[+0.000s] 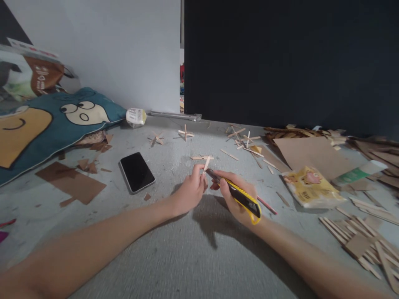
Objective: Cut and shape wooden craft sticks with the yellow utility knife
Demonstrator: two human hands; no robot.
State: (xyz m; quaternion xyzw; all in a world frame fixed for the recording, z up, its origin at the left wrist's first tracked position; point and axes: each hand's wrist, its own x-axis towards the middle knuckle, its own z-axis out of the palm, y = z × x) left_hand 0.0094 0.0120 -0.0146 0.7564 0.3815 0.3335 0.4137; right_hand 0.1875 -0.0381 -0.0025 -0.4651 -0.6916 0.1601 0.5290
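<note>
My left hand (192, 189) pinches a short pale wooden stick (207, 163), which points up and slightly right near the middle of the view. My right hand (235, 193) is wrapped round a yellow and black utility knife (245, 198). The knife's tip end meets the stick close to my left fingertips; whether the blade touches it is too small to tell. Just beyond my hands, more flat sticks (202, 158) lie on the grey table (168, 257). Farther back stands a small crossed-stick piece (185, 133), with another (156, 139) to its left.
A black phone (137, 172) lies left of my hands, near brown card scraps (71, 182) and a blue cushion (90, 116). On the right are a red pencil (267, 205), a yellow packet (312, 187), a glue tube (360, 173) and a pile of wooden sticks (364, 245).
</note>
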